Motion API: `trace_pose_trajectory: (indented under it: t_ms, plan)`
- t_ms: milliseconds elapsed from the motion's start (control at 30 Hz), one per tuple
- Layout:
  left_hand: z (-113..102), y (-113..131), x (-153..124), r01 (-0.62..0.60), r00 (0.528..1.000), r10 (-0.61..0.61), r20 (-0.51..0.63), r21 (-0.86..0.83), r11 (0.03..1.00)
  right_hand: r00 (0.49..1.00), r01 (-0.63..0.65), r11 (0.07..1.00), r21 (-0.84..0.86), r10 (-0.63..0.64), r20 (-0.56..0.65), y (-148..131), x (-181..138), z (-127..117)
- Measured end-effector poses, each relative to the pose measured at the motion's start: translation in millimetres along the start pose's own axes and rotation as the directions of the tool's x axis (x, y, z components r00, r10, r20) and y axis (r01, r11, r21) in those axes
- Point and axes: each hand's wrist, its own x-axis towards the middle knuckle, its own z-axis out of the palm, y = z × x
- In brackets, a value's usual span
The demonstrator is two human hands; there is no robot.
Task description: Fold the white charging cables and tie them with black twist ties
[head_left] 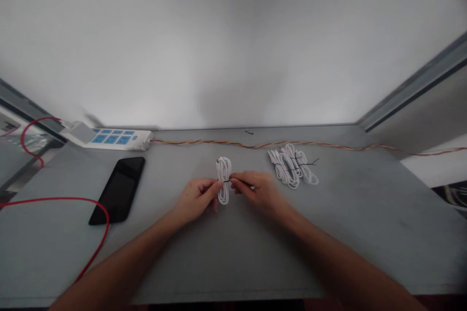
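A coiled white cable [224, 189] is held upright in front of me, with a thin black twist tie [226, 181] around its middle. My left hand [199, 197] pinches the coil from the left, thumb across its near side. From the right, my right hand [255, 189] has its thumb and fingertips closed on the end of the twist tie, close beside the coil. To the right of that hand, several more coiled white cables [292, 165] lie side by side on the grey table [233, 262], bound with black ties.
A black smartphone [118, 189] lies at the left, crossed by a red cable [98, 248]. Behind it stands a white power strip [116, 139] with a plugged-in adapter [78, 132]. Its twisted red-yellow cord [204, 142] runs rightward. A loose black tie [249, 132] lies near the back wall.
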Motion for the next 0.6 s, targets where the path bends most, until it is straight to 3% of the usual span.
trace_pose_trajectory:
  t_ms: [200,433,600]
  plan:
    - [3,-2,1,-0.043,0.998,0.047,-0.038,0.101,0.994,0.990,-0.092,0.991,0.102,0.102,-0.097,10,5,-4]
    - [5,-6,0,-0.052,0.995,0.060,-0.077,0.109,0.993,0.962,-0.247,0.940,-0.234,0.209,-0.174,22,13,-24]
    - [6,-9,3,0.018,0.991,-0.026,-0.128,-0.062,0.998,0.974,-0.223,0.974,-0.037,0.221,-0.057,19,13,-19]
